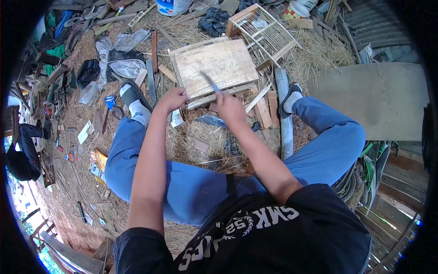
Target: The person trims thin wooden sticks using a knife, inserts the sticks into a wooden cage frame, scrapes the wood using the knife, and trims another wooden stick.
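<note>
One knife (210,81), or what looks like one, juts from the right hand (231,109), which grips its handle; the blade points up and left over the board (223,59) in the upper middle of the frame. The left hand (173,99) is curled into a fist by the board's lower left corner; whether it pinches anything cannot be told. A slip toward the left could catch those knuckles, since they are bare and close to the blade's path. The board lies over other wood (244,89), low above the straw-littered floor (182,146); if that support is loose, a hard push on one edge could tip it or make it slide. Just beyond its upper right, the barred frame (264,34) sits near enough to be knocked by a shifting board. Should the grip loosen, the knife could drop toward the legs (191,187), spread wide across the lower middle.
</note>
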Demonstrator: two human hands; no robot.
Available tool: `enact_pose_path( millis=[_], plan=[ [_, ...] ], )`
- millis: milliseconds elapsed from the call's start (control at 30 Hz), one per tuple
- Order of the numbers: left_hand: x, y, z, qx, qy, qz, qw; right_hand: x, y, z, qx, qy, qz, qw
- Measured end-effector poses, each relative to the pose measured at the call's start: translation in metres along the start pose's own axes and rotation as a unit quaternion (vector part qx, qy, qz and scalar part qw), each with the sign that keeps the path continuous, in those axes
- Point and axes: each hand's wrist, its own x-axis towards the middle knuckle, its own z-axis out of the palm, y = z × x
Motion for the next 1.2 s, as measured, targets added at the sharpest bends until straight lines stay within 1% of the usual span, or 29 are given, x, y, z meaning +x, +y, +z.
enact_pose_path(
  millis=[67,133,167,233,333,367,400,467,500,533,600,633,667,733,767,867,900,933,1033,1133,1200],
  plan=[
    [-0.003,-0.001,0.000,-0.044,-0.020,-0.011,0.999,-0.009,-0.011,0.007,-0.049,-0.051,-0.047,0.996],
    [-0.006,0.000,0.003,-0.048,-0.006,-0.003,0.999,-0.004,-0.006,0.009,-0.045,-0.061,-0.041,0.996],
    [-0.006,0.001,0.004,-0.054,0.010,0.008,0.998,0.001,0.001,0.006,-0.026,-0.047,-0.018,0.998],
    [-0.007,0.003,0.004,-0.035,0.005,0.001,0.999,0.009,0.019,-0.010,-0.003,-0.013,0.021,1.000],
    [-0.006,0.004,0.003,-0.020,-0.004,-0.002,1.000,0.015,0.030,-0.020,-0.011,0.016,0.035,0.999],
    [-0.005,0.004,0.002,-0.023,-0.008,-0.001,1.000,0.014,0.029,-0.009,0.010,0.045,0.019,0.999],
    [-0.005,0.006,0.001,-0.024,-0.005,0.000,1.000,0.009,0.019,-0.004,0.008,0.046,0.016,0.999],
    [-0.006,0.007,0.000,-0.018,-0.013,-0.024,0.999,-0.006,0.002,0.006,-0.024,-0.028,-0.033,0.999],
    [-0.008,0.009,0.000,-0.017,-0.013,-0.025,0.999,-0.008,0.002,0.009,-0.052,-0.038,-0.064,0.996],
    [-0.009,0.011,0.001,-0.026,-0.011,-0.023,0.999,-0.004,0.006,0.009,-0.050,-0.039,-0.063,0.996],
    [-0.011,0.009,0.000,-0.033,-0.012,-0.023,0.999,0.009,0.023,-0.001,0.016,-0.002,0.024,1.000],
    [-0.009,0.006,0.002,-0.027,0.002,-0.002,1.000,0.012,0.028,-0.022,0.028,0.009,0.026,0.999],
    [-0.007,0.004,0.004,-0.021,0.017,0.021,0.999,0.017,0.034,-0.023,0.028,0.011,0.027,0.999],
    [-0.002,0.000,0.003,-0.009,0.006,0.011,1.000,0.024,0.045,-0.020,0.003,0.036,0.043,0.998],
    [0.000,-0.001,0.003,0.003,-0.002,-0.003,1.000,0.025,0.046,-0.012,0.016,0.036,0.061,0.997],
    [0.000,-0.004,0.000,0.016,-0.008,0.009,1.000,0.007,0.024,-0.011,0.030,0.044,0.041,0.998],
    [-0.003,-0.002,-0.001,0.017,-0.007,0.007,1.000,0.004,0.017,-0.004,0.025,0.041,0.017,0.999],
    [-0.004,0.000,0.000,0.017,0.002,0.015,1.000,0.002,0.013,0.002,0.027,0.039,0.018,0.999],
    [-0.007,0.004,0.000,0.016,0.001,0.020,1.000,-0.006,0.002,0.013,0.017,-0.014,-0.043,0.999],
    [-0.012,0.011,-0.004,0.015,-0.012,0.017,1.000,-0.013,-0.009,0.021,0.000,-0.035,-0.053,0.998],
    [-0.014,0.012,-0.006,0.016,-0.018,0.018,1.000,-0.015,-0.012,0.025,0.020,-0.016,-0.062,0.998]
  ],
)
